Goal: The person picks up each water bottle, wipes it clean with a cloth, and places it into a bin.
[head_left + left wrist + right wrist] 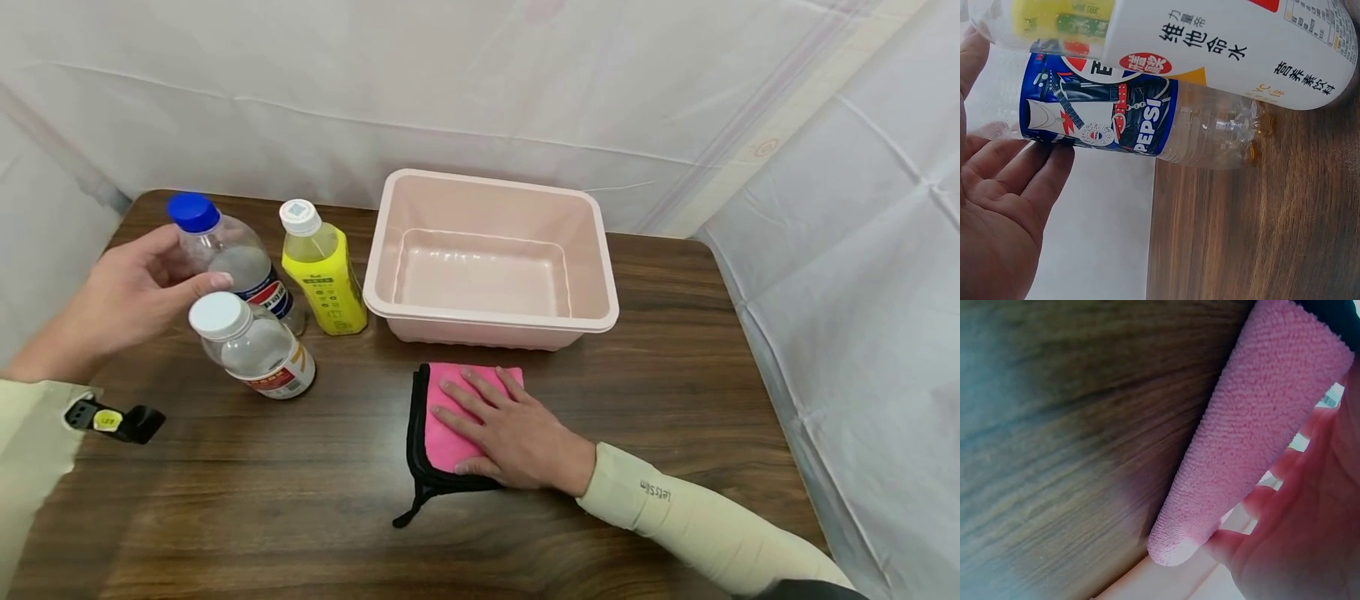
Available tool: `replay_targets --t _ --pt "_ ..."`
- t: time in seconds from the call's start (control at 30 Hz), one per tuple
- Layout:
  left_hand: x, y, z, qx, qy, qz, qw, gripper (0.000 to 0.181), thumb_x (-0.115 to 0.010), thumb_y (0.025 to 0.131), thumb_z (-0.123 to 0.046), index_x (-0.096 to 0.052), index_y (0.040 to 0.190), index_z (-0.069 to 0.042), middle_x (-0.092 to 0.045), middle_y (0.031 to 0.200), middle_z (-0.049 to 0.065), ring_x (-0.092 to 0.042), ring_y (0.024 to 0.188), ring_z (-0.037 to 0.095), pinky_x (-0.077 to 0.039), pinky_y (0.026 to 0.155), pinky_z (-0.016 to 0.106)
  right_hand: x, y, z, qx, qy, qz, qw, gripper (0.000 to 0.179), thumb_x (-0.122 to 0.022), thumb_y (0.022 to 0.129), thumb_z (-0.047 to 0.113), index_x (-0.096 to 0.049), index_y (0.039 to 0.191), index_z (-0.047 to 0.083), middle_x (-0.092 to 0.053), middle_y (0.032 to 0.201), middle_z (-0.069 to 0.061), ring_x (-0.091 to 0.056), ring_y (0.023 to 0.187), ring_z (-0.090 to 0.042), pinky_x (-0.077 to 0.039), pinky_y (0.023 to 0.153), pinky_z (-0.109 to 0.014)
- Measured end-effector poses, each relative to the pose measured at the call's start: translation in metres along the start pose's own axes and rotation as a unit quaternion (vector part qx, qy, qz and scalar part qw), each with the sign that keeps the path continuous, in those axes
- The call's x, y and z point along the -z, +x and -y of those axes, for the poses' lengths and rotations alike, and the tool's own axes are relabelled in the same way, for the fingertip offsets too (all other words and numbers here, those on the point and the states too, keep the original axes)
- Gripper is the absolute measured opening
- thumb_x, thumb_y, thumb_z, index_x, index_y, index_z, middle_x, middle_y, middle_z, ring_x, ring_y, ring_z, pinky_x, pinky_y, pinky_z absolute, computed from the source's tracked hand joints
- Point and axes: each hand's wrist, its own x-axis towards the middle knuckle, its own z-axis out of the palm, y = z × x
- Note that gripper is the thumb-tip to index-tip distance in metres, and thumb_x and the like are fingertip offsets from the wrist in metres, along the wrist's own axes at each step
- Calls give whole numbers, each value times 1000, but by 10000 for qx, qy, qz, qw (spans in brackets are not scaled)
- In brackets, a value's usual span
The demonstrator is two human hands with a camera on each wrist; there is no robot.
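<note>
Two hands are working apart: the left hand (138, 287) is pinching the Pepsi bottle (243, 262) below its cap (193, 212), between thumb and fingers, while the right hand (517, 437) is lying flat, fingers spread, on the cloth (439, 447). The step in hand seems to be gripping the Pepsi bottle, which is standing at the back left of the table (300, 508); the next move is probably calling for a firm hold and a straight lift. The white bottle (262, 350) is standing close in front; I cannot tell whether they are touching. The yellow bottle (324, 283) is standing between the Pepsi bottle and the tub (491, 316), barring the direct way across.
</note>
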Motion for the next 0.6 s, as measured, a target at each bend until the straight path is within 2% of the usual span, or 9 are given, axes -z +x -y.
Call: replay_targets --t 0.13,0.4,0.6 --pt "1 -1 -2 -14 30 -10 10000 38 -78 94 -13 -59 115 -38 -64 82 -31 -61 68 -7 -48 57 10 -1 0 -1 -1 28 -30 10000 73 -34 106 67 -15 168 34 -4 178 1 -5 165 -30 -15 132 -61" --pt "8 -7 3 10 30 -119 9999 33 -79 93 -13 -62 111 -34 -64 78 -27 -59 66 -5 -44 59 9 -2 -1 0 41 31 -126 9999 73 -36 106 66 -19 167 32 -8 178 -1 -8 165 -32 -18 131 -62" --pt "13 -10 6 -229 -8 -348 9991 31 -80 91 -7 -63 100 -31 -62 76 -28 -55 62 -6 -42 56 9 -2 -1 0 7 24 -99 9999 72 -37 106 66 -19 167 32 -7 178 0 -7 165 -31 -18 131 -62"
